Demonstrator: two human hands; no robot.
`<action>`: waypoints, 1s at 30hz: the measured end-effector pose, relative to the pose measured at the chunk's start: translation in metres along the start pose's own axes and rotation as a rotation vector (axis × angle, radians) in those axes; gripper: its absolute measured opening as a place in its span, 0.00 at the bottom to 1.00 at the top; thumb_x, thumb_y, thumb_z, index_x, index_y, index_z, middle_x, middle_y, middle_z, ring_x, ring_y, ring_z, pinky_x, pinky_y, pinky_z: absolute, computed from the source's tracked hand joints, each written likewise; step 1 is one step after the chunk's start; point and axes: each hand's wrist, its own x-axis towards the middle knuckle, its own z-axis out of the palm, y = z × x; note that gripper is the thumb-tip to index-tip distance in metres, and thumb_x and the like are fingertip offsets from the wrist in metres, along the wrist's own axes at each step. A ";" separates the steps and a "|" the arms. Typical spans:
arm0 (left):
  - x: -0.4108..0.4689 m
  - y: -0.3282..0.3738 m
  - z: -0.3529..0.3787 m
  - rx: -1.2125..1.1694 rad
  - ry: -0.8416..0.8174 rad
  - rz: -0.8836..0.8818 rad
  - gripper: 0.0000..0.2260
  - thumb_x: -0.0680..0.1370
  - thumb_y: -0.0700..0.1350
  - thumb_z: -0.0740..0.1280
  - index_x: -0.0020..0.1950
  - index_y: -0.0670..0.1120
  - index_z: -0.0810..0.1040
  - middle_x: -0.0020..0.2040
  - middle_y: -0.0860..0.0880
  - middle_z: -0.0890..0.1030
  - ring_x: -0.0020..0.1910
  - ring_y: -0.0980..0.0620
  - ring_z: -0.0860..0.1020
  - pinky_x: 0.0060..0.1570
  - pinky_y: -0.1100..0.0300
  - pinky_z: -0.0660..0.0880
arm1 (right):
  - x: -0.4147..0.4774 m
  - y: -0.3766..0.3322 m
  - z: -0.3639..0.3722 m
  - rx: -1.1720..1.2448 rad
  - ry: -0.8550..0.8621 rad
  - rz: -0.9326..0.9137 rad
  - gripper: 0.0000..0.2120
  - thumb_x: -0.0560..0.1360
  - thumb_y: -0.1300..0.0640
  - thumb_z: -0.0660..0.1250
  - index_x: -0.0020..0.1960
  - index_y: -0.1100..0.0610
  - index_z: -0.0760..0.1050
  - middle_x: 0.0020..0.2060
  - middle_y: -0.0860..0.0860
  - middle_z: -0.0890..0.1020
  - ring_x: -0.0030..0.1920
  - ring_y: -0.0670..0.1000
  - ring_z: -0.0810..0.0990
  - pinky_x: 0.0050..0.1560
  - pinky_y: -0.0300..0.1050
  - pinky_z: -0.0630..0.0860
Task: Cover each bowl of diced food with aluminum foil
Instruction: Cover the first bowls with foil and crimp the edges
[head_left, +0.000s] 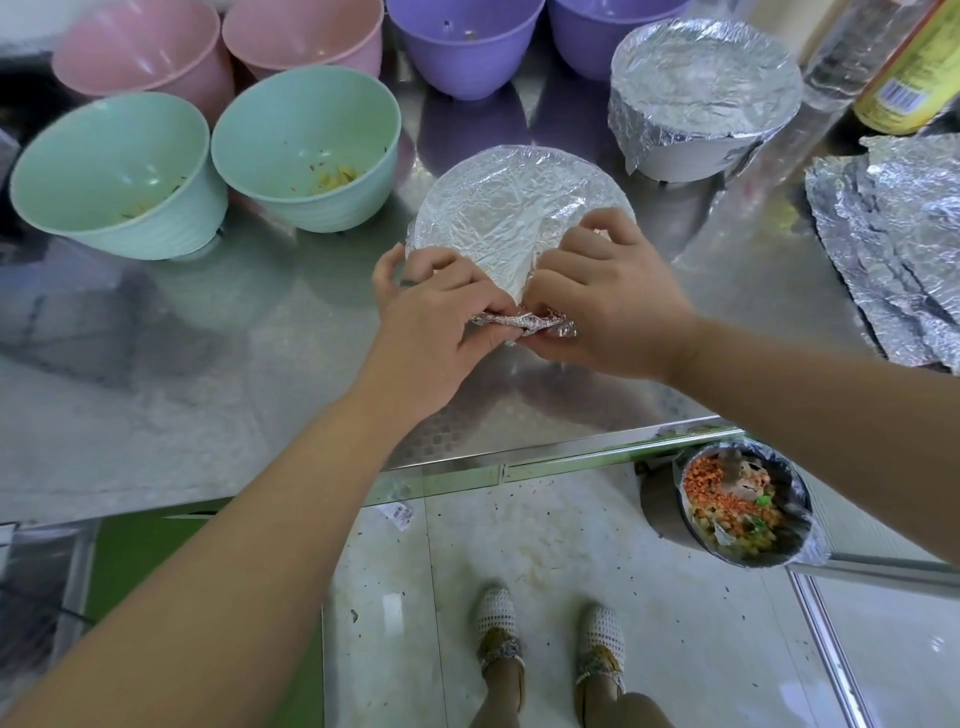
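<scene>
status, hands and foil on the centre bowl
Left hand and right hand both pinch the bunched foil edge at the near rim. Top of centre bowl foiled over. Nothing in the way; green bowl at left uncovered.

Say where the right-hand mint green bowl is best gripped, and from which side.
Probably the near-right rim of the mint green bowl, coming down from above and pinching the lip. It stands upright and open with a thin flared rim. The other mint bowl crowds its left, a pink bowl sits behind, and only the right side faces bare table.
</scene>
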 end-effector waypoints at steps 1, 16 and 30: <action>0.000 0.001 0.000 -0.002 -0.004 0.002 0.11 0.76 0.58 0.67 0.47 0.52 0.84 0.47 0.61 0.77 0.60 0.53 0.72 0.71 0.36 0.53 | -0.001 -0.002 0.001 -0.010 0.009 0.023 0.13 0.78 0.47 0.68 0.41 0.56 0.76 0.36 0.50 0.78 0.38 0.56 0.75 0.55 0.54 0.71; 0.000 0.004 0.005 -0.090 -0.008 -0.045 0.09 0.77 0.57 0.69 0.47 0.53 0.83 0.46 0.61 0.78 0.60 0.58 0.69 0.68 0.36 0.59 | -0.022 -0.039 0.030 -0.215 0.247 0.454 0.10 0.73 0.49 0.73 0.39 0.54 0.79 0.38 0.49 0.80 0.44 0.54 0.75 0.60 0.57 0.70; 0.001 0.005 0.008 -0.117 0.003 -0.067 0.11 0.76 0.58 0.68 0.47 0.52 0.83 0.47 0.59 0.80 0.61 0.53 0.70 0.67 0.41 0.61 | -0.024 -0.035 0.039 -0.209 0.334 0.430 0.13 0.73 0.46 0.75 0.48 0.52 0.74 0.42 0.51 0.79 0.45 0.54 0.73 0.57 0.57 0.72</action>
